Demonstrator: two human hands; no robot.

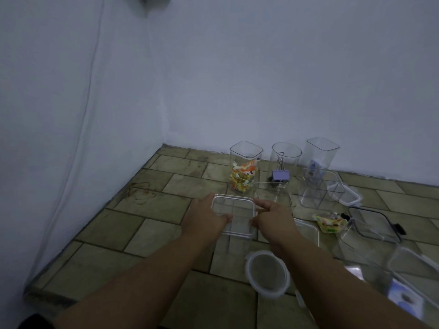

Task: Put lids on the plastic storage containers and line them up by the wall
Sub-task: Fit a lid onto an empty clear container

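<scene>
Two hands meet over a clear square lid (234, 210) on a tall clear container (238, 241) standing on the tiled floor (152, 205). Left hand (205, 218) grips the lid's left edge, fingers (207, 199) curled; right hand (273, 220) seems to pinch its right edge. Best pressed evenly at every corner until flat. Further right, open containers (245, 167) wait by the wall (285, 79).

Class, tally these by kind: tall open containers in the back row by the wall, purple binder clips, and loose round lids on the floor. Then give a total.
Tall open containers by the wall: 3
Purple binder clips: 1
Loose round lids: 1
Total: 5
</scene>
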